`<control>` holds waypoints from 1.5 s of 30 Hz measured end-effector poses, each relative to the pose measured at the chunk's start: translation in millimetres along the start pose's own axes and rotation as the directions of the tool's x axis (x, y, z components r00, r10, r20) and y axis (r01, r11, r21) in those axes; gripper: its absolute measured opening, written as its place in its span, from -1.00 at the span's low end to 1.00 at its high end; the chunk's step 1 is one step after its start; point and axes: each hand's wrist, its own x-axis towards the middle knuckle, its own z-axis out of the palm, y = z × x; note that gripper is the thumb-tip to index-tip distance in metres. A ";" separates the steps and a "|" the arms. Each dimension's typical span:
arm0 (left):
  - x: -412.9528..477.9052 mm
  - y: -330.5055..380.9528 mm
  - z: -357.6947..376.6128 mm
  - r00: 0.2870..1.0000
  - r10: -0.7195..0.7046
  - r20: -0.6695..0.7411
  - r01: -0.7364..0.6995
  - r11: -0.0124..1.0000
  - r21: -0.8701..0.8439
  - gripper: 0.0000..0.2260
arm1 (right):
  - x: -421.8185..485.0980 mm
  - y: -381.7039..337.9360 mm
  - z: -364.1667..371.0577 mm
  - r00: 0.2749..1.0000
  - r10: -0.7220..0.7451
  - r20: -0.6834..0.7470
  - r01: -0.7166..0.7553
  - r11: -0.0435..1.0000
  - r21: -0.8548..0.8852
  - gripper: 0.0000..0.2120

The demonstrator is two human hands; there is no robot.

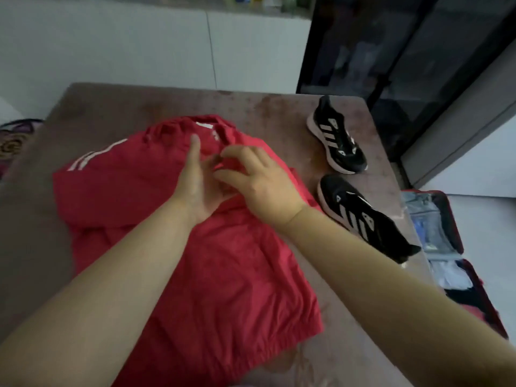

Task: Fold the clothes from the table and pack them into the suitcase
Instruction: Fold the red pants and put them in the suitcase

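Note:
A red jacket (195, 261) with white sleeve stripes lies spread on the table (111, 107), collar at the far end. Both my hands meet on its front just below the collar. My left hand (195, 180) has one finger pointing straight up while its other fingers curl in and pinch the red fabric. My right hand (251, 177) comes in from the right with curled fingertips pinching the same spot. What lies between the fingertips is hidden. The open red suitcase (487, 308) lies on the floor to the right of the table, with folded clothes inside.
Two black trainers with white stripes stand on the table's right side, one far (336, 138), one nearer (363, 219) at the edge over the suitcase. A white cabinet stands behind the table, and a dark glass door at the back right. A patterned cushion shows at the left edge.

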 end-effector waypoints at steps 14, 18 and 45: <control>-48.0 -8.7 -154.9 0.804 0.293 -0.517 0.236 0.640 0.731 -0.71 | -37.2 -4.0 71.7 0.800 0.356 0.482 -0.442 0.894 0.074 -0.45; -55.8 4.1 -166.6 0.826 0.306 -0.473 0.144 0.696 0.704 -0.69 | -31.6 44.3 78.0 0.730 0.508 0.458 -0.560 0.828 -0.026 -0.45; -20.9 57.8 -265.6 0.822 0.566 -0.056 0.237 -0.251 0.939 -0.54 | 5.4 38.6 151.5 0.861 0.347 0.372 -0.266 0.930 -0.252 -0.47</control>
